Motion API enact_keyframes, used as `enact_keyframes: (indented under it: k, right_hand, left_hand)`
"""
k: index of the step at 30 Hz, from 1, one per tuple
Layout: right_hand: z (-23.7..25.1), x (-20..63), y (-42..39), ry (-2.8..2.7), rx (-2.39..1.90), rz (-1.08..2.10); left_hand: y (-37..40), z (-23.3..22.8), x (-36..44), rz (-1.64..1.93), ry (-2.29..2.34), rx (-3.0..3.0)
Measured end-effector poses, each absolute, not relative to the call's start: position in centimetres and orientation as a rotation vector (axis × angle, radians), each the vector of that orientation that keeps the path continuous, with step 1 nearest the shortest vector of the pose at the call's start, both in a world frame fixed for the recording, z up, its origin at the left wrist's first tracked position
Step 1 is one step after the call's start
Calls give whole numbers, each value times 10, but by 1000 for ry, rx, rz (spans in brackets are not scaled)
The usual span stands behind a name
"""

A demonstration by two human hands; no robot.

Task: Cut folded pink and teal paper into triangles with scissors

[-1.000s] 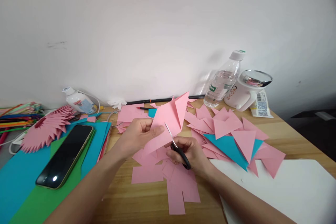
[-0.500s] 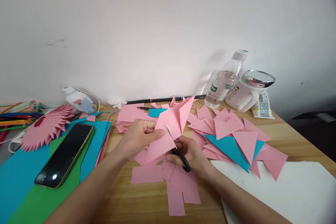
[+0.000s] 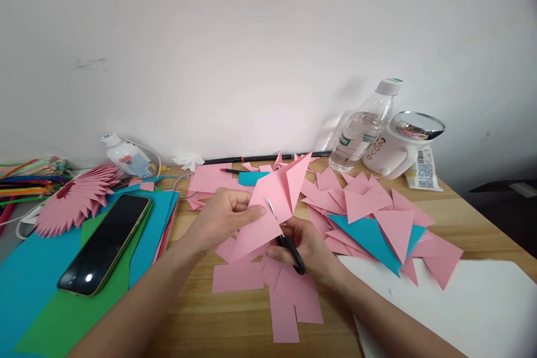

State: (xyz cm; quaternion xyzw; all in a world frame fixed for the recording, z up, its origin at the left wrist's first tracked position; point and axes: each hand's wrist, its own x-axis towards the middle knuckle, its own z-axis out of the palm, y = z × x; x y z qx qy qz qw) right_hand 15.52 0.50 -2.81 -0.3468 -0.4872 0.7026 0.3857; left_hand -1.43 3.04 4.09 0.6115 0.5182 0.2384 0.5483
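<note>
My left hand (image 3: 222,217) pinches a folded pink paper sheet (image 3: 272,198) and holds it up above the wooden table (image 3: 218,324). My right hand (image 3: 304,246) grips black-handled scissors (image 3: 287,243), whose blades cut into the sheet near its middle. Pink paper offcuts (image 3: 289,302) lie flat on the table right below both hands.
Pink and blue paper triangles (image 3: 369,218) are heaped to the right, beside a white sheet (image 3: 461,302). A water bottle (image 3: 363,128) and a white mug (image 3: 398,148) stand at the back right. At left, a phone (image 3: 104,243) rests on blue and green paper, near a pink paper fan (image 3: 73,198) and a glue bottle (image 3: 123,156).
The scissors have moved a little further into the pink sheet, and the sheet has tilted and dropped slightly. Both hands stay in about the same place.
</note>
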Motion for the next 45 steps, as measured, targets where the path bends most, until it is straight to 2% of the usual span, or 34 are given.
enact_keyframes:
  k: [33,39,45]
  right_hand:
    - [-32,155,4,-1214,-1017,1766]
    - [-29,155,4,-1232,-1022,1759]
    - [-32,154,3,-1259,-962,1770]
  left_hand:
    - [31,47,-14,543,1150,1517]
    - [30,48,-12,700,1292,1586]
    - [29,48,-13,600,1314,1600]
